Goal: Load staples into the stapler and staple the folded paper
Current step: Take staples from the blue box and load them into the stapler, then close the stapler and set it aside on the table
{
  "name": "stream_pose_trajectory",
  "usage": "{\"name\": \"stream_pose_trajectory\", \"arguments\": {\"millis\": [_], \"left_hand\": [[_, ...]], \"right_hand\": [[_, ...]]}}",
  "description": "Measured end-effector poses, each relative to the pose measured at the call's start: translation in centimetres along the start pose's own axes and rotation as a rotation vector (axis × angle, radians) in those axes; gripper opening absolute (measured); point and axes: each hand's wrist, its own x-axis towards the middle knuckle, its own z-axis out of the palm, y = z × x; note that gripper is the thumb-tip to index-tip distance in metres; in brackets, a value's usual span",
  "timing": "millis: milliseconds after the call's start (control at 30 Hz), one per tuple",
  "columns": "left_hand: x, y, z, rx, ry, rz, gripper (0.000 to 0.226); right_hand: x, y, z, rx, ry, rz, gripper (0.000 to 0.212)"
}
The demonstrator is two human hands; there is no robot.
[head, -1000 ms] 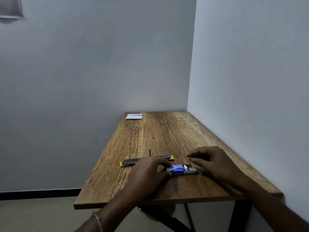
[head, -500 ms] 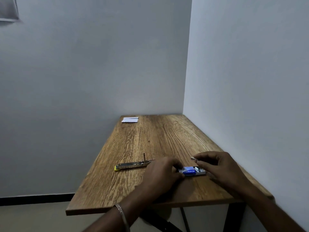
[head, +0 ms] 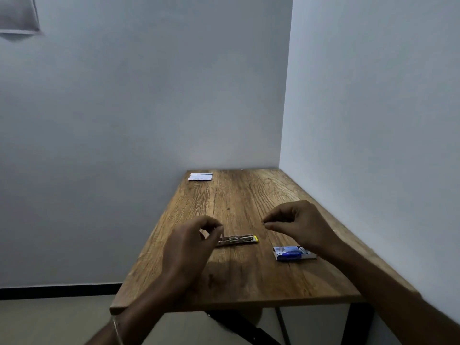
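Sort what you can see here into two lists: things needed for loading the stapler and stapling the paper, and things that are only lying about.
Belongs to the job:
stapler, on the table under the left hand
staple box, open, near the right hand
folded paper, far corner of the table

Just there:
grey cloth hanging on the wall
bracelet on the left wrist

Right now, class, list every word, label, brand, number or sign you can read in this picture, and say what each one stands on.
None can be read.
Staple box: blue and white print on its top, too blurred to read.
Folded paper at the far corner of the table: faint marks, too small to read.
Stapler: no lettering visible.
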Motion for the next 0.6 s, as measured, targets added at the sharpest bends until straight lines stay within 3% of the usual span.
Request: {"name": "stream_pose_trajectory", "arguments": {"millis": [100,200,400,600], "left_hand": [[0.9,-1.7,-0.5,0.028,0.033,-0.089,0.007],[1.1,-3.0,-0.4,0.074,-0.039,-0.118,0.02],[1.0,-3.0,0.1,0.292,-0.202,0.03,0.034],[1.0,-3.2,0.2,0.275,-0.254,0.029,0.028]], "right_hand": [[1.7,-0.5,2.5,-0.071,-0.074,-0.029,0.012],[3.0,-0.4,4.7,-0.168,-0.136,-0.041,0.012],[4.0,0.4,6.4,-0.303,-0.17,-0.004,0.012],[4.4,0.3,6.6,-0.266,-0.222,-0.013,0.013]]}}
